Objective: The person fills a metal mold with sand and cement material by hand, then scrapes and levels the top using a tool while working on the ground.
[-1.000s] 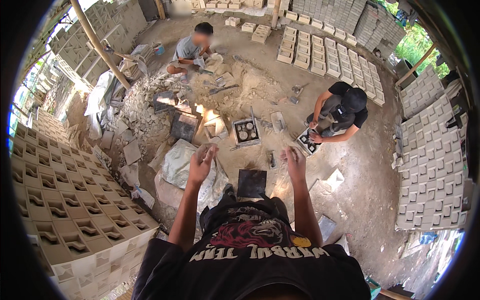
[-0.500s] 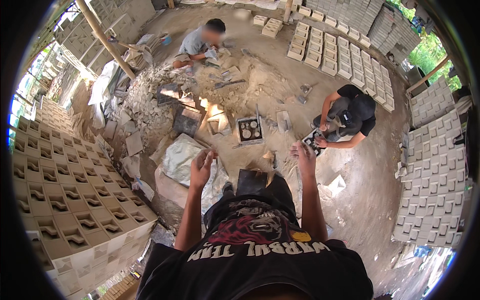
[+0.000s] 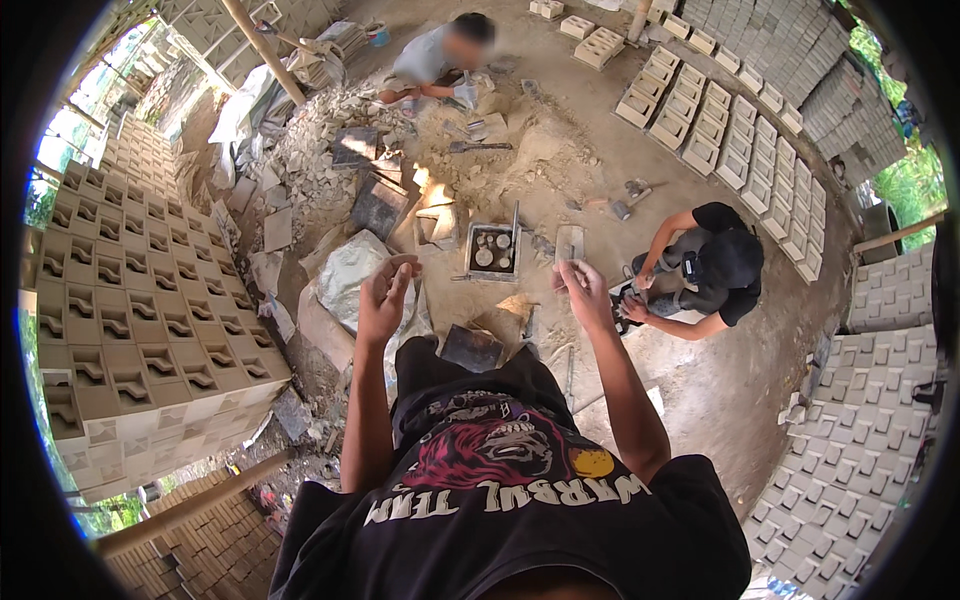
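- Workshop ground (image 3: 700,370), dusty and brown, spread between a stack of patterned blocks (image 3: 150,320) on the left and another stack (image 3: 850,400) on the right; rows of pale blocks (image 3: 720,135) lay beyond.
- Square mould box (image 3: 492,275): it rested on the ground straight ahead, between the two hands and slightly beyond them in the view, with round pieces inside. Its outline was nearly square, giving no clear long axis; a thin rod (image 3: 516,225) at its far right corner pointed away from the wearer.
- Left hand (image 3: 388,290): raised, fingers loosely curled, thumb apart from them, nothing visible within; a white sack (image 3: 345,275) lay below and beside it.
- Right hand (image 3: 585,287): raised, fingers bent, no object visible; whether thumb and fingertips met could not be told. It appeared the nearer hand to the box, yet apart from it.
- Dark plate (image 3: 472,346): it lay near the wearer's legs.
- Co-worker (image 3: 725,265): crouched to the right, hands at another mould (image 3: 628,308).
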A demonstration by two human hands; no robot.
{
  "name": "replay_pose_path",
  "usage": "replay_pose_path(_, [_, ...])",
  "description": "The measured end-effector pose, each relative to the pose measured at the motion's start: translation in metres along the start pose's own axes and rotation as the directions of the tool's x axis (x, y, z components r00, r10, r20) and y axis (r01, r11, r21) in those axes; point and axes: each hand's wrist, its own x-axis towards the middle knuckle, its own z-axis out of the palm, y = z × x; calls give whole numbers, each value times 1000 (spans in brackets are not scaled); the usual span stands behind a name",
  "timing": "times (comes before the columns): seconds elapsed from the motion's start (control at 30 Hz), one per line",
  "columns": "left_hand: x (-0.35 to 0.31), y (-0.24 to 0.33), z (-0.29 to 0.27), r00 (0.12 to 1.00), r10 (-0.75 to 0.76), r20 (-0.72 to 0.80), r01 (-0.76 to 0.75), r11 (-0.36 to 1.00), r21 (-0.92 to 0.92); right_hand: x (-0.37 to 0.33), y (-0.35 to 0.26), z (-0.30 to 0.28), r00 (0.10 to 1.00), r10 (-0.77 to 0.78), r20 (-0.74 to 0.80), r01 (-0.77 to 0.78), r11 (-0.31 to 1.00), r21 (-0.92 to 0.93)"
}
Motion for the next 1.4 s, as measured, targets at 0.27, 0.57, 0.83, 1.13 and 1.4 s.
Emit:
replay_pose_path(0.27, [36, -14, -7, 994, -69, 82, 61, 994, 91, 34, 8, 10, 998, 47, -46, -48, 999, -3])
replay_pose_path(0.57, [169, -72, -57, 965, -28, 263, 42, 998, -50, 109, 29, 77, 967, 129, -219, -149, 986, -78])
replay_pose_path(0.83, [246, -119, -119, 954, -120, 275, 142, 988, -60, 159, 14, 147, 965, 195, -173, -223, 961, -163])
replay_pose_path(1.13, [233, -179, -115, 963, -234, 135, 244, 967, -68, 176, 35, 169, 957, 279, -84, -290, 937, -196])
replay_pose_path(1.4, [239, -138, -76, 966, -177, 187, 208, 964, -164, 185, -7, 184, 970, 202, -136, -218, 968, -122])
